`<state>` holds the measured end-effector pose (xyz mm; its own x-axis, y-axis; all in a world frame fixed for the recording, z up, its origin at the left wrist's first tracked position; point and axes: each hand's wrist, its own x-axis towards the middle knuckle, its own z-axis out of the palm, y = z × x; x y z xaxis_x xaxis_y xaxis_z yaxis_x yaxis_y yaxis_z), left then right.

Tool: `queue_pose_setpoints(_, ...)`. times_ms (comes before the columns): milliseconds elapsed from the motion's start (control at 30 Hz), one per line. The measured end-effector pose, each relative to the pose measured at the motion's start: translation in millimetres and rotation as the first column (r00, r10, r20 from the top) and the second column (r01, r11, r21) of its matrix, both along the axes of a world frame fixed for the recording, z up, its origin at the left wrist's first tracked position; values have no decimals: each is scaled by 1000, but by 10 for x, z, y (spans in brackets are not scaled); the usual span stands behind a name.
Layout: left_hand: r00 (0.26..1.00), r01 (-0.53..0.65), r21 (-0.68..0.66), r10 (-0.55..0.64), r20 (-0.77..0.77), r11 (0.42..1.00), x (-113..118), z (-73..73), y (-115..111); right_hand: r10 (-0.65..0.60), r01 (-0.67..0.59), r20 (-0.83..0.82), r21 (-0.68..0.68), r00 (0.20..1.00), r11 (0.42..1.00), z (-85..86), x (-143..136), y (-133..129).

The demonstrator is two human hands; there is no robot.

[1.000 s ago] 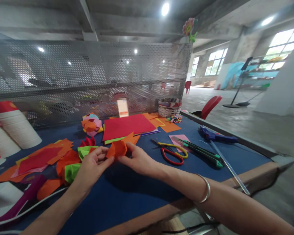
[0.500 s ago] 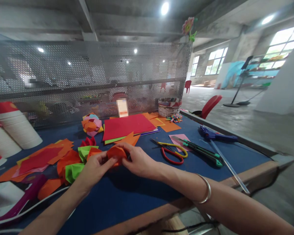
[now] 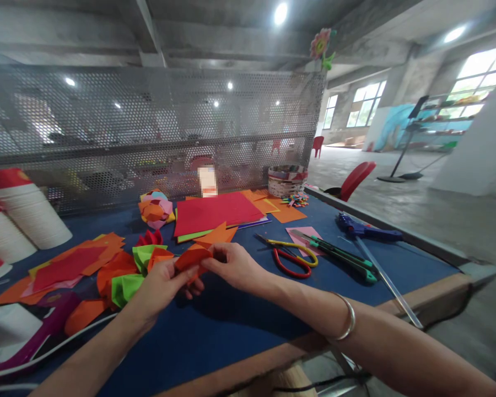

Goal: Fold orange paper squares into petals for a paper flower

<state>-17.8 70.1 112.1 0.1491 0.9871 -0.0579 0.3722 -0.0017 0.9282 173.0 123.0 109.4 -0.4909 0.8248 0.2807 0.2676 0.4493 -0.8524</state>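
Between my two hands is an orange piece of paper (image 3: 193, 257), raised a little above the blue tabletop (image 3: 248, 325). My left hand (image 3: 165, 284) is closed on its left side, thumb on top and fingers curled underneath. The fingertips of my right hand (image 3: 231, 267) pinch its right edge. Left of my left hand lies a cluster of folded paper pieces: green (image 3: 126, 288), orange (image 3: 107, 273) and red (image 3: 151, 238). An orange sheet (image 3: 217, 236) lies just beyond my hands. Scissors (image 3: 293, 256) with red and yellow handles rest to the right of my right hand.
A green-and-black cutter (image 3: 347, 259) and a blue glue gun (image 3: 367, 229) with a clear stick lie at right. Coloured sheets (image 3: 219, 215), a paper ball (image 3: 156, 209) and a woven basket (image 3: 287, 181) stand toward the perforated screen (image 3: 231, 127). Paper cups (image 3: 33, 212) and a purple device (image 3: 45, 331) are at left.
The orange paper has turned from a rounded, upright shape to a flatter, tilted one. My left fingers now show beneath it, and my right fingertips have shifted to its edge.
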Motion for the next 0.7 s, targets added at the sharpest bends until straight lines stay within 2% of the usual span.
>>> queue_pose_setpoints(200, 1000, 28, 9, -28, -9, 1000, 43, -30, -25, -52, 52, 11, -1, 999, 999, 64, 24, -26)
queue_pose_setpoints(433, 997, -74, 148, 70, 35, 986, 42, 59, 9, -26, 25, 43, 32, 999, 999, 112, 21, -107)
queue_pose_setpoints(700, 988, -140, 130, 130, 83, 982, 56, 46, -5, -18, 13, 73, 63, 997, 998, 145, 10, -168)
